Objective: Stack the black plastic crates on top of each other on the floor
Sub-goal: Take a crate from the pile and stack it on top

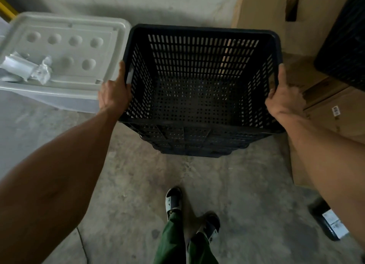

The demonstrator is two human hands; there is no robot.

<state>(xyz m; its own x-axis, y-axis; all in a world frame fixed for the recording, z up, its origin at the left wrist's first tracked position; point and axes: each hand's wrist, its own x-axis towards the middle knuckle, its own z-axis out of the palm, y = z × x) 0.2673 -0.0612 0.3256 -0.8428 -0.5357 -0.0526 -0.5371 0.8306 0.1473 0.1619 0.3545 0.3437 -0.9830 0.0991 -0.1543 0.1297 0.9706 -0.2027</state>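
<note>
A black perforated plastic crate (199, 80) fills the middle of the view, open side up and empty inside. My left hand (114, 92) grips its left rim and my right hand (282, 99) grips its right rim. Below its near edge, the rims of more black crates (195, 145) show, nested under it on the concrete floor. Another black crate (343, 46) leans at the upper right, partly cut off by the frame edge.
A grey plastic bin with a dimpled lid (61, 54) stands left of the crates, crumpled wrapping (25, 68) lying on it. Cardboard boxes (325, 109) line the right side. A dark labelled item (329, 224) lies on the floor at lower right. My feet (173, 200) stand behind the crates.
</note>
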